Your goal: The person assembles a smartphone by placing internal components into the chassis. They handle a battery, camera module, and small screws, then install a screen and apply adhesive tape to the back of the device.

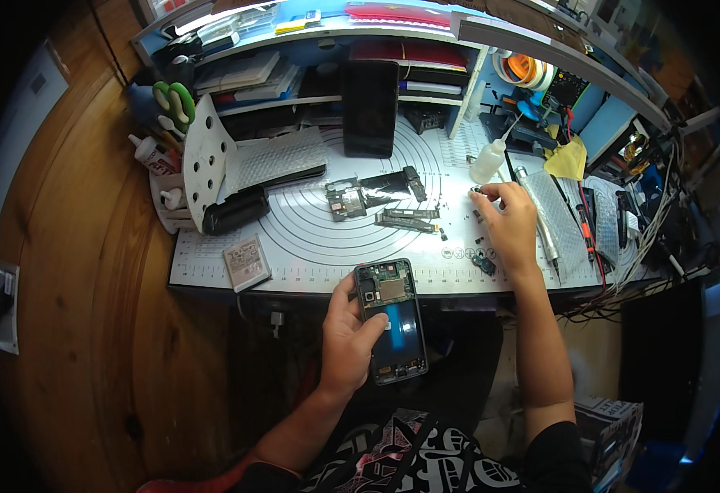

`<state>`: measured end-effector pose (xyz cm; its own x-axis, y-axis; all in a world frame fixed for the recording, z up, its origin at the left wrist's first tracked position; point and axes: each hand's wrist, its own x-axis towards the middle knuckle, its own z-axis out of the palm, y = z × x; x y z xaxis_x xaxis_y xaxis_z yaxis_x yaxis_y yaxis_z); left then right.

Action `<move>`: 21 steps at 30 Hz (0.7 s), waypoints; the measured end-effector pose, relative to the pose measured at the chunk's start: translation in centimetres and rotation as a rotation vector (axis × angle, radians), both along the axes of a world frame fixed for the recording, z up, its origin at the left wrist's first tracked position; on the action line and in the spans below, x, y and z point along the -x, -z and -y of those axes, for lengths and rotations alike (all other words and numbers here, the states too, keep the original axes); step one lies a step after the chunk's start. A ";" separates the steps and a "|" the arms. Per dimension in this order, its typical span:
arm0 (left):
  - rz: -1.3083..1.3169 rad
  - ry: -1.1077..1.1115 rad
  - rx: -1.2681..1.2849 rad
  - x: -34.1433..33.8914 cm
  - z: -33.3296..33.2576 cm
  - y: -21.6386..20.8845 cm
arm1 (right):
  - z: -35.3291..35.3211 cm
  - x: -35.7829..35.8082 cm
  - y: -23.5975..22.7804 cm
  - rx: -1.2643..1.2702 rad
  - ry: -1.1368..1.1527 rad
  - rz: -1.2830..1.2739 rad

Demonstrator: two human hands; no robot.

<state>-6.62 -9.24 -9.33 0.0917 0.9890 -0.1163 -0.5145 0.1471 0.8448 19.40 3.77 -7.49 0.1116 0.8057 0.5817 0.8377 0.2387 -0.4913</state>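
Note:
My left hand (348, 343) holds an opened smartphone (403, 349) just in front of the table's near edge. Its thumb lies across the inside, below the exposed circuit board (391, 287). My right hand (509, 227) is over the right part of the white mat, thumb and forefinger pinched together. Something small and dark shows at those fingertips, too small to name. A squeeze bottle (486, 164) with a thin nozzle stands just beyond them. Small dark parts (483, 262) lie on the mat by my right wrist. Loose phone parts (346, 200) and flex strips (409, 219) lie mid-mat.
At the back a dark phone-sized panel (370, 111) stands upright before the shelves. A perforated white holder (209, 156), a black pouch (236, 211) and a square boxed item (246, 262) occupy the left. Bubble wrap (558, 215), a yellow cloth (568, 158) and cables crowd the right.

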 end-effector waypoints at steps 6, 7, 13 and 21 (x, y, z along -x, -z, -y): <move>0.008 0.032 0.011 0.3 0.2 0.1 | 6.1 6.4 -2.9 0.034 -0.505 -0.077; 0.006 0.066 0.026 0.5 0.1 0.0 | 6.7 6.9 -2.9 0.050 -0.614 -0.058; -0.063 0.171 0.040 1.1 0.5 -0.6 | 7.8 8.2 -2.5 0.013 -0.762 0.134; -0.047 0.180 0.031 1.2 0.9 -1.2 | 8.1 8.2 -2.9 -0.042 -0.793 0.154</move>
